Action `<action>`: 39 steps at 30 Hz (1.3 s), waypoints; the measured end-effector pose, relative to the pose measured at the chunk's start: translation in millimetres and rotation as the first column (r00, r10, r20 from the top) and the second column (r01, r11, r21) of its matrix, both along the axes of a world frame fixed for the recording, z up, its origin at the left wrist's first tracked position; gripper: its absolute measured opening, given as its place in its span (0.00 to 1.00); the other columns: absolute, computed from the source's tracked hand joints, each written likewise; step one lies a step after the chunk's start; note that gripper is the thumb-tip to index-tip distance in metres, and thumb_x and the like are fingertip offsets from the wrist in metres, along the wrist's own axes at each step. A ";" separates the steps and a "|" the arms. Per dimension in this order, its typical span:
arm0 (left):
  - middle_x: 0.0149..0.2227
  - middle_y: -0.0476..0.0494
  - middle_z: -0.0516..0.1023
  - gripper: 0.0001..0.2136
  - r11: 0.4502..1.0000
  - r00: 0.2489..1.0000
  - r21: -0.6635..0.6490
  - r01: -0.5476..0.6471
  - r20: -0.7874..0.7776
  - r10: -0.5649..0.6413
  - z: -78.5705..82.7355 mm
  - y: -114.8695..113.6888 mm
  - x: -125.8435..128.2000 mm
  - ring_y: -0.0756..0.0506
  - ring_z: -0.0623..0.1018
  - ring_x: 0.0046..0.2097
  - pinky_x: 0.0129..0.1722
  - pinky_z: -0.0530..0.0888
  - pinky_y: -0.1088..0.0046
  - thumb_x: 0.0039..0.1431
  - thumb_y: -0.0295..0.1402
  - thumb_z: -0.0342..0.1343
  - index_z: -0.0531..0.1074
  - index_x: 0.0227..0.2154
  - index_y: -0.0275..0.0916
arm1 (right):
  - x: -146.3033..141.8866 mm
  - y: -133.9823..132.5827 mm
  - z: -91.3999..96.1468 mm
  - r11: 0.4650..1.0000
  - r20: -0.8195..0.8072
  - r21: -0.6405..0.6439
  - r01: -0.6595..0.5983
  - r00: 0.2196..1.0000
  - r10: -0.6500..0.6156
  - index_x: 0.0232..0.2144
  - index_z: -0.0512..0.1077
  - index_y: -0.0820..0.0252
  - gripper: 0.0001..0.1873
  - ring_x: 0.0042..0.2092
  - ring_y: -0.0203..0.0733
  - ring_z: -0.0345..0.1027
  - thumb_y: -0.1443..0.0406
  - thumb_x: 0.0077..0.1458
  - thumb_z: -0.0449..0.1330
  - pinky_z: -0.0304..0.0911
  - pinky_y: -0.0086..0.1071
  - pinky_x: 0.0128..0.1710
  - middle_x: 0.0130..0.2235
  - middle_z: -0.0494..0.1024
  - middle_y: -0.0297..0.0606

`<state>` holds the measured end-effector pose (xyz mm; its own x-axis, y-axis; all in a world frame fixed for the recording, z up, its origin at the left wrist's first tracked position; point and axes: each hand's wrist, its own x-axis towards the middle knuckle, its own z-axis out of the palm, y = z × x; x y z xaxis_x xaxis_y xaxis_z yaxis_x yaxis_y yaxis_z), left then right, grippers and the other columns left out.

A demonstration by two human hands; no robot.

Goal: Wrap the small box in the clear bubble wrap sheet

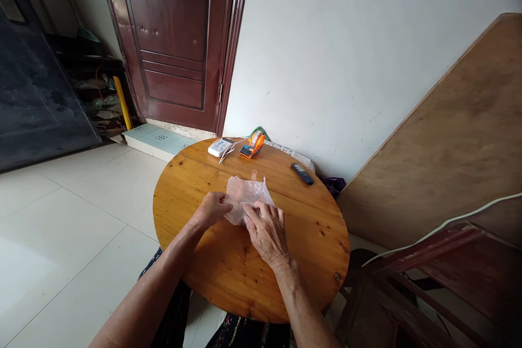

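The right hand [267,228], fingers loosely spread, rests on the bubble wrap [247,191] just ahead; the left hand [212,210] is at its edge, whether pinching I cannot tell. Farther ahead on the counter [183,190] stands a tape dispenser [255,144].

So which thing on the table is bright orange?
The tape holder, between the white box and the dark, blurred thing; neither of those is orange.

Lettering [221,144] on the white device [219,150] is too small to read.
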<state>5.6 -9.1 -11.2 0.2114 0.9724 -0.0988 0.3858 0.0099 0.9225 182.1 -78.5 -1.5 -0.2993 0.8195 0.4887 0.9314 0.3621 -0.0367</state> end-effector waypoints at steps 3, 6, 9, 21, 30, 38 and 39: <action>0.22 0.52 0.72 0.10 0.996 0.958 -0.072 0.044 0.287 -0.021 5.2 -4.9 15.1 0.54 0.68 0.22 0.23 0.62 0.80 0.49 0.31 0.55 0.75 0.33 0.31 | -2.2 -0.6 1.1 1.000 -0.008 0.001 0.016 1.000 -0.016 0.50 0.72 0.51 0.15 0.43 0.46 0.63 0.62 0.64 0.53 0.50 0.40 0.44 0.42 0.73 0.41; 0.20 0.53 0.71 0.11 0.989 0.931 -0.135 0.059 0.366 -0.005 14.3 -9.5 31.0 0.54 0.67 0.20 0.21 0.63 0.80 0.49 0.30 0.57 0.74 0.35 0.30 | -2.7 -1.1 0.1 1.000 -0.047 0.005 0.022 0.999 -0.022 0.45 0.74 0.53 0.12 0.43 0.46 0.64 0.63 0.63 0.53 0.51 0.40 0.44 0.43 0.74 0.41; 0.19 0.53 0.71 0.17 0.980 0.919 -0.179 0.089 0.395 -0.011 20.5 -12.4 37.3 0.53 0.69 0.20 0.21 0.66 0.78 0.48 0.29 0.57 0.72 0.42 0.28 | -0.6 -1.6 -1.6 1.000 -0.122 0.008 0.008 0.992 -0.007 0.42 0.73 0.57 0.10 0.45 0.47 0.65 0.63 0.61 0.54 0.51 0.41 0.46 0.45 0.75 0.42; 0.28 0.48 0.75 0.25 0.961 0.817 -0.047 0.272 0.540 -0.205 10.8 -15.2 23.7 0.51 0.72 0.27 0.30 0.72 0.74 0.36 0.24 0.49 0.73 0.43 0.28 | 4.6 -1.7 -0.4 0.999 -0.320 0.043 -0.025 0.947 0.037 0.42 0.70 0.59 0.10 0.43 0.46 0.69 0.67 0.59 0.52 0.54 0.40 0.47 0.41 0.79 0.41; 0.32 0.47 0.75 0.13 0.896 0.970 0.385 0.221 0.012 -0.244 1.6 -27.2 36.8 0.50 0.73 0.33 0.33 0.69 0.76 0.54 0.29 0.52 0.79 0.39 0.38 | 11.0 3.2 -5.5 0.995 -0.367 0.086 0.045 0.930 -0.011 0.40 0.72 0.58 0.13 0.40 0.44 0.70 0.70 0.60 0.48 0.55 0.38 0.45 0.38 0.80 0.39; 0.38 0.42 0.76 0.14 0.658 0.957 0.717 0.229 -0.290 -0.017 -11.7 -31.7 44.1 0.44 0.71 0.38 0.39 0.71 0.68 0.46 0.23 0.56 0.81 0.35 0.42 | 25.1 7.9 -14.6 0.989 -0.326 0.010 0.145 0.936 -0.133 0.38 0.72 0.59 0.12 0.41 0.47 0.71 0.71 0.54 0.52 0.55 0.38 0.44 0.38 0.80 0.40; 0.38 0.42 0.76 0.14 0.633 0.957 0.737 0.238 -0.290 -0.022 -12.6 -30.1 43.6 0.44 0.71 0.39 0.40 0.71 0.67 0.46 0.23 0.56 0.81 0.35 0.42 | 25.9 8.2 -15.1 0.988 -0.322 0.002 0.152 0.936 -0.143 0.38 0.72 0.58 0.12 0.41 0.47 0.71 0.71 0.53 0.52 0.55 0.37 0.43 0.38 0.80 0.40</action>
<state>49.2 -39.2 -23.8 0.4170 0.6873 0.5948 0.5253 -0.7163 0.4594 208.1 -70.3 -16.6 0.0004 0.8278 0.5611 0.9150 0.2261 -0.3342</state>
